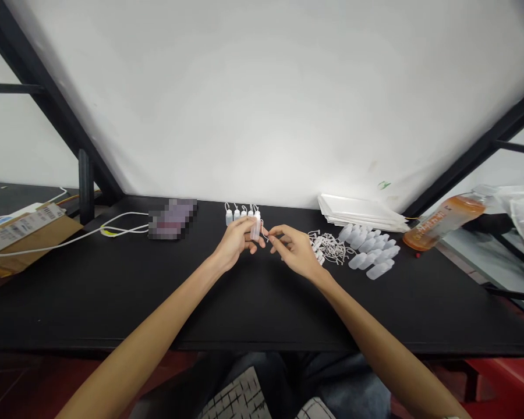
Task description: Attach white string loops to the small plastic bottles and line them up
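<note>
Translucent white plastic squeeze bottle (255,228), gripped in left hand (234,243), fingers curled around its body, long axis near upright, narrow end up, right hand (295,251) just right of bottle, thumb and forefinger pinched together, pinched item too small to tell, row of small white-capped bottles (240,215) directly behind bottle, tangle of thin white loops (329,247) right of bottle

The head-worn camera is looking forward and down from above the person's lap (262,384), facing a white wall (262,99) across the black tabletop (262,308). It is sitting near above the left hand (236,244) and right hand (294,251), framing the tabletop from near edge to far edge.
</note>
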`<state>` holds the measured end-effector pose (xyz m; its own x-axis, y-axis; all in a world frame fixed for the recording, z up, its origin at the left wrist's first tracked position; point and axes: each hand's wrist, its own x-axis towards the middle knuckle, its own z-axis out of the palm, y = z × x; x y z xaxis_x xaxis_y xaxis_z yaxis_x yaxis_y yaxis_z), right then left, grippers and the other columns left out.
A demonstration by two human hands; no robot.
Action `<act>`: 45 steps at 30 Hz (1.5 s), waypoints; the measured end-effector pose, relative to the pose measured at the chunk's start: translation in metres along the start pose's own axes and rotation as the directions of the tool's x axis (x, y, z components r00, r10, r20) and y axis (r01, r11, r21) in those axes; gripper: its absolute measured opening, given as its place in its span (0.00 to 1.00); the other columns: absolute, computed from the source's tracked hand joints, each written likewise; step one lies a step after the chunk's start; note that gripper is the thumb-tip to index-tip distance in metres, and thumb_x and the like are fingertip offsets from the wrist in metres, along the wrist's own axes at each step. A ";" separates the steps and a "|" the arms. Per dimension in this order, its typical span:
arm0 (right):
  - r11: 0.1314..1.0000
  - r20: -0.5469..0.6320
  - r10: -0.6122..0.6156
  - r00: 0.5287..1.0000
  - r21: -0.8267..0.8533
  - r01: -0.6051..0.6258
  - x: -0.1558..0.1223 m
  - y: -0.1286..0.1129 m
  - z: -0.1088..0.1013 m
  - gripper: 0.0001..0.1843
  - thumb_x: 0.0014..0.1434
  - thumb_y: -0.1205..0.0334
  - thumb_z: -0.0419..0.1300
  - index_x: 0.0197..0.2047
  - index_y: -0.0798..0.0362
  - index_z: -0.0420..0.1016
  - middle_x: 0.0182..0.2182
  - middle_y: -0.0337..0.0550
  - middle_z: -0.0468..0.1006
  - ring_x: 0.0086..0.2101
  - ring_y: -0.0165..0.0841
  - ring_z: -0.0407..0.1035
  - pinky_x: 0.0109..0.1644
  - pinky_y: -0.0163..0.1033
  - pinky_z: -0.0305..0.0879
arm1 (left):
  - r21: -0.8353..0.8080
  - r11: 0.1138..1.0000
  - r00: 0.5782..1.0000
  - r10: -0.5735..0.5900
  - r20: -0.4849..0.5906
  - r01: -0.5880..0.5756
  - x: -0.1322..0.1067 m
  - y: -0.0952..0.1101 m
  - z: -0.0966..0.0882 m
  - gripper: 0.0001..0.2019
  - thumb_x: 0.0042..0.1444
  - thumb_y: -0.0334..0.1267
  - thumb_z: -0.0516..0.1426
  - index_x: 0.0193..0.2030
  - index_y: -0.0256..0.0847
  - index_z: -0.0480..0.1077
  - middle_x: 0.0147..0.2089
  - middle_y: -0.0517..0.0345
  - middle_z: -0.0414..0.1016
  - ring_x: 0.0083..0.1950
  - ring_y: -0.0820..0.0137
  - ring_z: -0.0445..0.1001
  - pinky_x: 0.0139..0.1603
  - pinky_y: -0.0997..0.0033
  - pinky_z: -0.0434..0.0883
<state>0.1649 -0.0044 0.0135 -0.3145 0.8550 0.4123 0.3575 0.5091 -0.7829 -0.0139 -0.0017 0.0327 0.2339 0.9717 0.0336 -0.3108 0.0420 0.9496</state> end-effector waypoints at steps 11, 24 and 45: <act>0.913 -0.028 0.146 0.989 0.388 -0.124 0.002 -0.005 0.007 0.15 0.54 0.53 0.66 0.37 0.54 0.69 0.30 0.40 0.76 0.25 0.32 0.75 0.21 0.31 0.66 | -0.032 0.997 0.997 0.074 0.032 -0.073 -0.003 0.000 0.005 0.10 0.59 0.42 0.57 0.36 0.35 0.66 0.39 0.48 0.76 0.31 0.69 0.76 0.22 0.76 0.67; 0.912 -0.245 0.224 0.943 0.394 -0.114 0.008 -0.005 -0.013 0.10 0.53 0.57 0.63 0.36 0.55 0.77 0.23 0.39 0.71 0.25 0.29 0.66 0.22 0.33 0.65 | 0.363 0.925 0.994 0.106 0.033 -0.111 -0.003 -0.004 0.005 0.09 0.59 0.43 0.53 0.34 0.38 0.66 0.28 0.62 0.67 0.22 0.79 0.60 0.18 0.80 0.53; 0.850 0.004 0.126 0.992 0.516 -0.110 0.006 -0.008 -0.008 0.15 0.53 0.51 0.67 0.39 0.53 0.78 0.28 0.40 0.74 0.30 0.32 0.72 0.35 0.43 0.76 | 0.590 0.766 0.967 0.197 0.159 -0.253 -0.006 -0.006 0.006 0.14 0.60 0.44 0.52 0.32 0.38 0.73 0.30 0.58 0.73 0.32 0.71 0.68 0.34 0.73 0.63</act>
<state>0.1676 -0.0022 0.0262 -0.2703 0.9120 0.3084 -0.1154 0.2874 -0.9508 -0.0083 -0.0090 0.0286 0.3116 0.9114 0.2690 0.2467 -0.3509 0.9033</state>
